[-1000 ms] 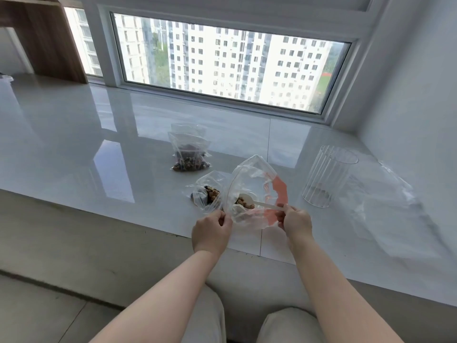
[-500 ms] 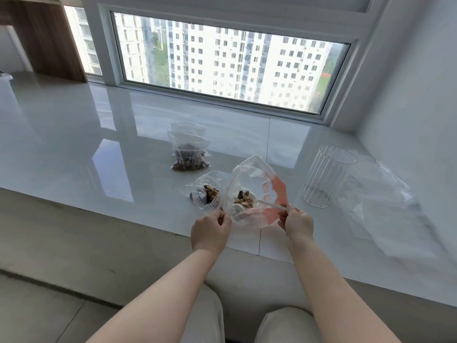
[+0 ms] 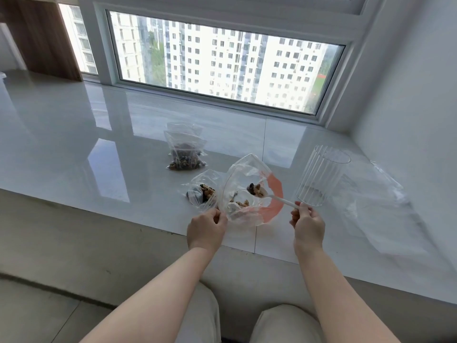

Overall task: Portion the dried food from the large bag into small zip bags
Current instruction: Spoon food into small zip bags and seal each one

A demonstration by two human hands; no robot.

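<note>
Head view: right hand [image 3: 308, 225] lifts loaded spoon [image 3: 257, 191] (left hand [image 3: 206, 227] pinches bag [image 3: 243, 174])

I can read no text, label, brand, number or sign anywhere here. The large bag [image 3: 249, 191] I hold carries a plain orange-red band with no lettering that I can make out. The small zip bags [image 3: 185, 152] on the counter [image 3: 74, 149] are clear and unprinted as far as I can tell. The ribbed clear cup [image 3: 319, 177] bears no marking.
</note>
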